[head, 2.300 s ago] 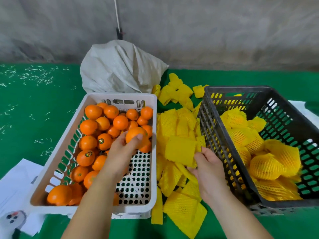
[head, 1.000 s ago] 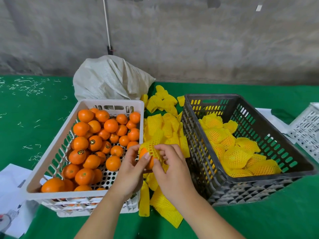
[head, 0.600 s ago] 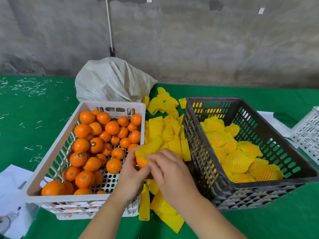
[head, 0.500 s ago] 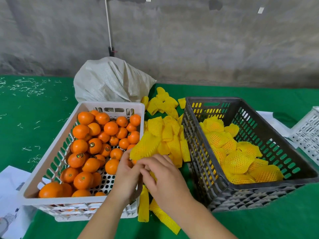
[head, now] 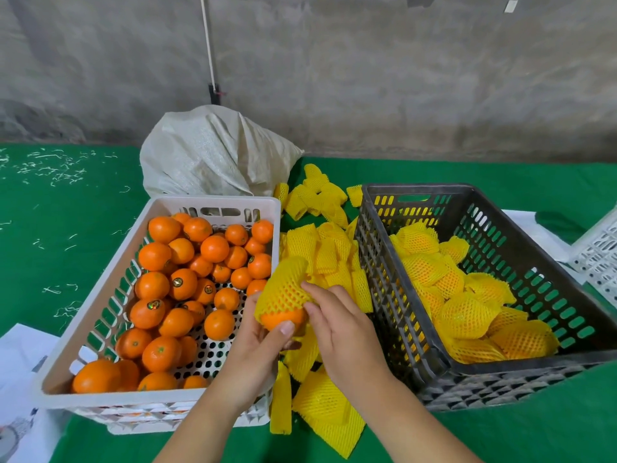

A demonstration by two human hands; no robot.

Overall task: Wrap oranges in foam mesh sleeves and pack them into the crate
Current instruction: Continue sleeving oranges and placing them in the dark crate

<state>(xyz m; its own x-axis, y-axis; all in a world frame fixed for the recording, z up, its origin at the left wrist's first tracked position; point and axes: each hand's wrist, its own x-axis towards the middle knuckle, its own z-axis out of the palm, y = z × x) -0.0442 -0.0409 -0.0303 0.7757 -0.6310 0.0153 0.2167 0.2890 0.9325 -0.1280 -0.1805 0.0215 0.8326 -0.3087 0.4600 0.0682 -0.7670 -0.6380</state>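
Held orange (head: 283, 319) w/ left hand (head: 258, 342), fingers curled under, thumb on bare near side. Pinched yellow foam mesh sleeve (head: 283, 289) w/ right hand (head: 337, 325), sleeve partway over orange. Sleeve's long axis tilted up and away, free end toward far right, open end down over fruit. All held above gap btwn white crate (head: 100, 329) of loose oranges and black crate (head: 400, 329) of wrapped ones, over spare sleeves (head: 327, 255) on green table (head: 66, 228). Grey sack (head: 213, 155) behind white crate.

L hand (head: 257, 342) holds orange (head: 283, 320) | R hand (head: 337, 325) pinches sleeve (head: 285, 289) half over it
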